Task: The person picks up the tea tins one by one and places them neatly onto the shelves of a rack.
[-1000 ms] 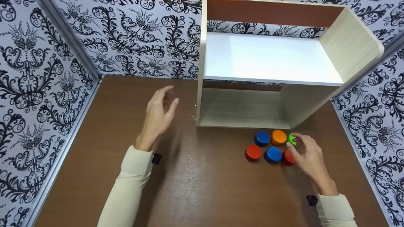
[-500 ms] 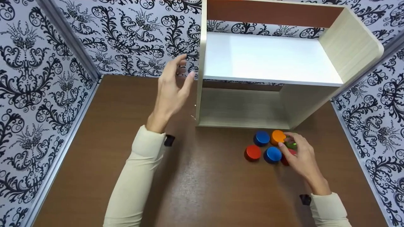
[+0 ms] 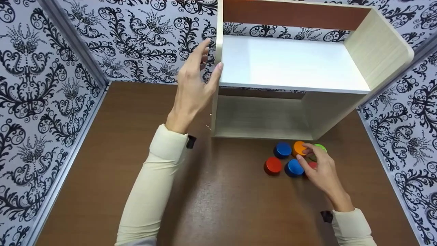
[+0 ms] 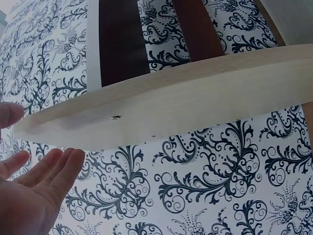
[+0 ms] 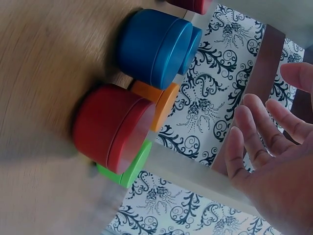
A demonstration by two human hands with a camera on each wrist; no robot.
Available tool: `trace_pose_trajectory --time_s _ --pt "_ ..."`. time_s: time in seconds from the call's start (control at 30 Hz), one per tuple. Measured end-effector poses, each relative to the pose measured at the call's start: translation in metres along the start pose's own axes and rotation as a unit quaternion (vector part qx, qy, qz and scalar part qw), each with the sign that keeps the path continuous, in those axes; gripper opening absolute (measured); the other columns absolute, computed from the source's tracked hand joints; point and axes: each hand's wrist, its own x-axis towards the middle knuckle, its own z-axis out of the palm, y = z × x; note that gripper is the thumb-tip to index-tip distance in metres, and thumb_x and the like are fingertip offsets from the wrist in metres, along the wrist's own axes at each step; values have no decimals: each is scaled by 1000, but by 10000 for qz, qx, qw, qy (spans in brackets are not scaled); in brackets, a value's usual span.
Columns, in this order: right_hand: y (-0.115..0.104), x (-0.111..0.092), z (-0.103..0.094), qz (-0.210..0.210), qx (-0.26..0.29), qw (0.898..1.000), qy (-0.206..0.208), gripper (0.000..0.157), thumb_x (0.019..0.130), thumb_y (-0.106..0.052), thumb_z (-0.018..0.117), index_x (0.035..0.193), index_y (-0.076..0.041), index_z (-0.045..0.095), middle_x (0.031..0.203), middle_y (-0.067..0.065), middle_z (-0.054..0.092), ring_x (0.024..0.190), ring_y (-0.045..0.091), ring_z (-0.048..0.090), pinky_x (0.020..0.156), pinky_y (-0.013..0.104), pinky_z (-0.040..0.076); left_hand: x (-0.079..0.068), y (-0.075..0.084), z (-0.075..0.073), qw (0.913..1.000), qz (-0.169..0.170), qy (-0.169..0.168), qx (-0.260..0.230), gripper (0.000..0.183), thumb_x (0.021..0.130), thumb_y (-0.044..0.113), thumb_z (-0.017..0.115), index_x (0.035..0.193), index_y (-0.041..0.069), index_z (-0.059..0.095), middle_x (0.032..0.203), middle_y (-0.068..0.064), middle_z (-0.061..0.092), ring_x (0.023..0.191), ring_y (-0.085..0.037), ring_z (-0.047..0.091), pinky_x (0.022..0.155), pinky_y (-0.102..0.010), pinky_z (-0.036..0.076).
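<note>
My left hand is at the left side panel of a pale wooden shelf unit, fingers loosely spread and thumb overlapping the panel's front edge. In the left wrist view its fingertips appear beside the panel's end, gripping nothing. Above the lidded round canisters hovers my right hand, fingers relaxed and holding nothing. Beneath or near it are an orange canister, a green canister and a partly hidden red canister. Two blue canisters, front and back, and another red canister stand leftward.
The shelf unit has a white upper shelf, a wooden bottom board and a brown back strip. It stands on a brown table. Patterned walls enclose the back and both sides.
My left hand has moved forward and right, from over the table to the shelf's side panel. My right hand has shifted slightly left, from over the green canister toward the orange one.
</note>
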Motion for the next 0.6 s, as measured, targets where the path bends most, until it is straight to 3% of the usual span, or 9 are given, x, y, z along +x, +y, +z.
trace_pose_trajectory --time_s 0.2,0.23,0.6 --pt "-1 -1 1 -42 66 10000 7 43 90 -11 77 129 0 62 105 10 66 94 19 60 85 13 48 8 3 6 9994 188 -103 272 55 101 21 62 145 -8 45 148 -22 50 134 -29 52 119 -20 33" --pt "-1 -1 1 -46 64 10000 0 43 90 -11 77 129 0 62 106 10 66 95 19 60 85 14 49 9 4 7 9994 185 -105 275 55 101 21 62 146 -7 45 149 -21 49 128 -29 57 118 -19 33" --pt "-2 -1 3 -25 88 10000 -27 44 90 -11 77 130 0 62 106 11 66 95 23 62 87 10 46 18 6 15 9997 20 -49 258 54 100 17 63 146 -5 46 148 -19 51 139 -24 47 120 -18 29"
